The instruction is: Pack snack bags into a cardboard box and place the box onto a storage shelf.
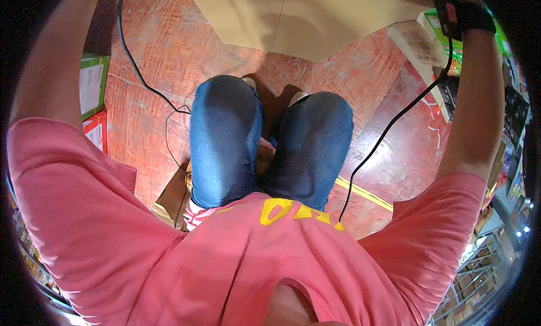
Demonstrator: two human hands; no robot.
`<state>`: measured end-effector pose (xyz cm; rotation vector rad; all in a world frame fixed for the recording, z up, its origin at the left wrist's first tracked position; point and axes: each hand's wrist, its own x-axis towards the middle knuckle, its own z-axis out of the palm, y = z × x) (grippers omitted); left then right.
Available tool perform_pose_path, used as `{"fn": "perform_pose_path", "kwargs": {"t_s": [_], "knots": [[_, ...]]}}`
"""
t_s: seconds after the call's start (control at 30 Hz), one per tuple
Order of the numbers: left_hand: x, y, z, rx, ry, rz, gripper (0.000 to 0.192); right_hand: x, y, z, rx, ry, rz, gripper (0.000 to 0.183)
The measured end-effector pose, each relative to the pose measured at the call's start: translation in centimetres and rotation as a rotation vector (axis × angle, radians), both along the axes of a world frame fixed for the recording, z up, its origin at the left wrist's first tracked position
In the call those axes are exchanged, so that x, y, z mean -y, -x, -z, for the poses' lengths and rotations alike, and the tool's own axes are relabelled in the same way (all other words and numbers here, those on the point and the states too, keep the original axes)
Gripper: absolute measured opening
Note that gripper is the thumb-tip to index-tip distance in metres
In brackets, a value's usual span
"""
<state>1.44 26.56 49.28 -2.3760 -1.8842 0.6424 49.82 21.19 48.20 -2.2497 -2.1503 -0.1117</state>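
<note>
Both of my hands are out of view past the top edge; my forearms reach up along the left and right sides. A dark strap with a device [454,15] sits at my right wrist, and a black cable [391,125] runs down from it. Before me, a large tan cardboard piece [296,26] with a centre seam lies at the top of the picture, its near edge above the red floor [146,51]. My knees in blue jeans [228,131] are bent below it. Another black cable [135,68] curves down on the left to my knee.
Green [94,85] and red [96,129] boxes stand at the left. Packages and a pale carton [418,43] line the right. A brown cardboard piece [171,193] is beside my left thigh. Yellow tape [365,193] marks the floor. Metal racks [473,283] show at lower right.
</note>
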Motion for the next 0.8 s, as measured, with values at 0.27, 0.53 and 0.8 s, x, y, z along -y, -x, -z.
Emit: {"fn": "perform_pose_path", "kwargs": {"t_s": [0.27,0.53,0.8], "knots": [[-6.1,1.7,-3.2,-0.044,0.202,0.195,0.029,-0.3,10.8,-5.8,-0.607,0.493,0.096,0.089],[4.5,3.4,-1.5,0.706,0.037,-0.603,0.036,6.7,14.1,-5.7,-0.270,0.376,0.116,0.120],[9.6,3.2,-0.8,0.657,0.105,-0.624,0.040,13.3,16.6,-11.1,-0.332,0.353,0.349,0.119]]}}
